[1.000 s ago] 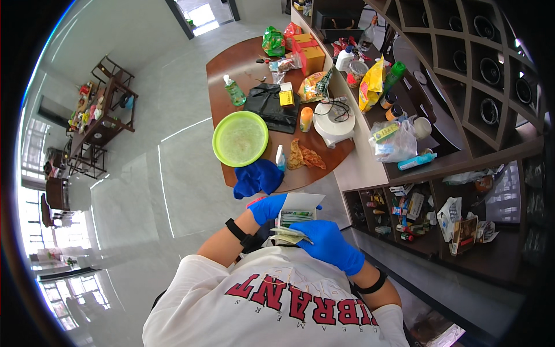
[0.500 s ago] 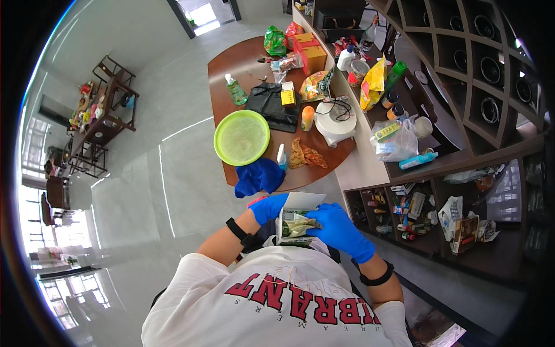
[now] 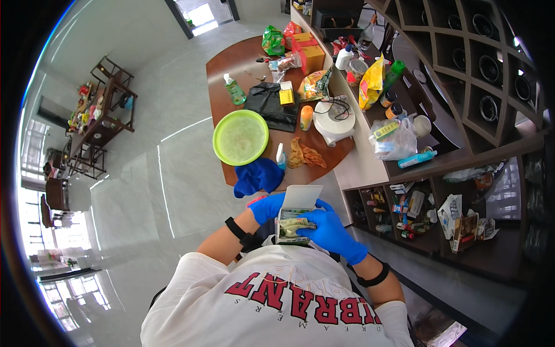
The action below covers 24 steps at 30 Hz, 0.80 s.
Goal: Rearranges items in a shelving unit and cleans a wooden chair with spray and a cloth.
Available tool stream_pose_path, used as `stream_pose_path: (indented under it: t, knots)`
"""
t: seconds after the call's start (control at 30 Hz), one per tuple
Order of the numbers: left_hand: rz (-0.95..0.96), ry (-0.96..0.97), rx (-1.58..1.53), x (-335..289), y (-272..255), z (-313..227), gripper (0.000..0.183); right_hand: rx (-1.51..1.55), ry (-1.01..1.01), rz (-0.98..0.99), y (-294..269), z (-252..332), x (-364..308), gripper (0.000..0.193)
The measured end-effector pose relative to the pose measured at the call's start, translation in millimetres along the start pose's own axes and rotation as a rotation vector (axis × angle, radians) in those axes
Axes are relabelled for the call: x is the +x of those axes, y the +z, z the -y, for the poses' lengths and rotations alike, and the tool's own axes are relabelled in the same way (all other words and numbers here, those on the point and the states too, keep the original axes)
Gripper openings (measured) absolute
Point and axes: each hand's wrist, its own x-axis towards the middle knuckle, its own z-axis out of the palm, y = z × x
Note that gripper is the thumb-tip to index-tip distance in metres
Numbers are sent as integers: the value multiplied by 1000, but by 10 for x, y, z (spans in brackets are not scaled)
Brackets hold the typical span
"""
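In front of my chest is an open carton with its white flap (image 3: 302,196) raised. My left hand (image 3: 267,209), in a blue glove, grips the carton by its left side; most of its fingers are hidden behind it. A green packet (image 3: 292,226) shows in the carton's opening. My right hand (image 3: 334,232), gloved in blue too, has its fingers closed on the packet at the opening's right side. Just past the carton, a blue cloth (image 3: 258,177) hangs over the table's near edge, beside a small spray bottle (image 3: 281,156) and a crumpled orange-brown cloth (image 3: 305,155).
On the brown table (image 3: 225,58) are a green-rimmed round basin (image 3: 241,137), a black plastic bag (image 3: 263,107), a green pump bottle (image 3: 234,89) and a white round appliance (image 3: 334,121) with a cord. Cluttered shelves (image 3: 404,179) stand to the right.
My right hand has shifted slightly left with the green packet, which sits a little lower in the carton. The raised flap has tilted a little to the left.
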Motion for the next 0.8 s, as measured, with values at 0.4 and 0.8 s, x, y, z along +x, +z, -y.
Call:
stream_pose_path:
  t: [0.4,0.8]
  knots:
    - [62,65,-48,77,-317,189,43,-291,-196,-14,-266,271,8,40]
    - [42,30,-56,90,-153,107,47,-321,-82,-118,-41,242,-77,27]
